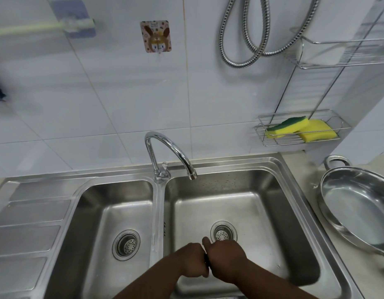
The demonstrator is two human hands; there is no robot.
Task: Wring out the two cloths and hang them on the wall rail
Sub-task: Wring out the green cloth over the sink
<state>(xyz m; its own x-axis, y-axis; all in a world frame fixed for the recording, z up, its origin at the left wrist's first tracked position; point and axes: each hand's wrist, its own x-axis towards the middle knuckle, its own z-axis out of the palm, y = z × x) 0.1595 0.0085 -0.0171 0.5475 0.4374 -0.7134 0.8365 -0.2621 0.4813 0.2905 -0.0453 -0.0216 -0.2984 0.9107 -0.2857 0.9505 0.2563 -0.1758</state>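
Two hands (pixel 210 261) fisted together over the right basin (pixel 273 203).

Yellow-and-green sponges (pixel 299 129), silver sink (pixel 230 167), pale green rail (pixel 35 28), white tiles (pixel 122 93)

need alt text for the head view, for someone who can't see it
Two hands, left and right, press fist to fist over the right basin of a steel double sink, a dark sliver between them. A pale green rail is mounted upper left; two sponges sit in a wire rack.

A dark cloth (pixel 206 261) shows only as a sliver at lower centre; the pale rail (pixel 35 28) crosses the upper left, blurred.
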